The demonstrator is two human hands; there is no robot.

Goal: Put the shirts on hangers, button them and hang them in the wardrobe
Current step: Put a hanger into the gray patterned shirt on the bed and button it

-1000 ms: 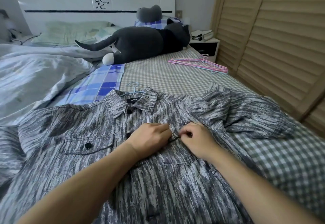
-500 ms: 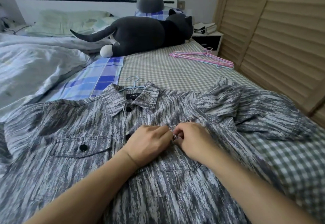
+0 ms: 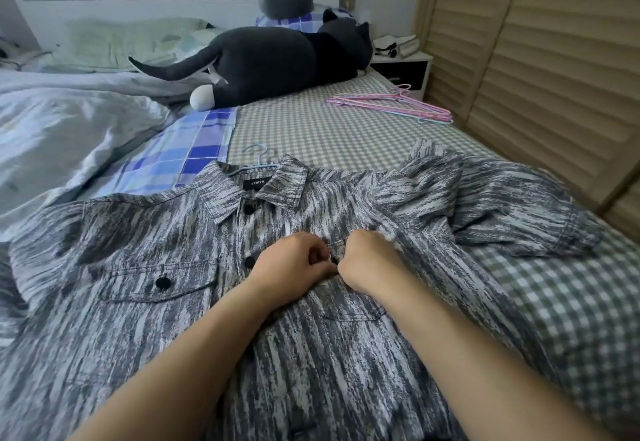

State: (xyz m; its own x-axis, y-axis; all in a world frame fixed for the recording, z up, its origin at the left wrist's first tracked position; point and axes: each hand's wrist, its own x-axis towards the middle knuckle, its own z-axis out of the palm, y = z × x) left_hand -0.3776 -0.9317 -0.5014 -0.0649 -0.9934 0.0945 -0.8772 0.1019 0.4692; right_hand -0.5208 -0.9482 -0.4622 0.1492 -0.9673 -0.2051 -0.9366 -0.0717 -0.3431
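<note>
**Shirt on bed: both hands at the right chest pocket flap**

Where my two sets of fingers meet, I log them curled tight and pinching the cloth of the shirt at its chest pocket flap; a dark button shows in the narrow gap between them, though I cannot tell which fingers actually grip it.

- Left hand: knuckles up, fingers folded under toward the gap, touching the right hand.
- Right hand: fisted, thumb side toward the left hand, pressing down on the flap's edge.
- Shirt: grey streaked weave, lying flat and face up on the bed, collar pointing away from me, sleeves spread to either side. Two black placket buttons show below the collar, and the other pocket has its flap down with a button on it.
- Blue hanger: hook sticking out past the collar, the rest hidden inside the shirt.
- Checked sheet: green and white, under the shirt.
- Spare hangers: a pink and blue bunch lying on the sheet, well apart from the shirt, near the louvred wardrobe doors.
- Plush cat: dark grey, lying across the bed near the headboard.
- Duvet: pale, rumpled, on my left.
</note>
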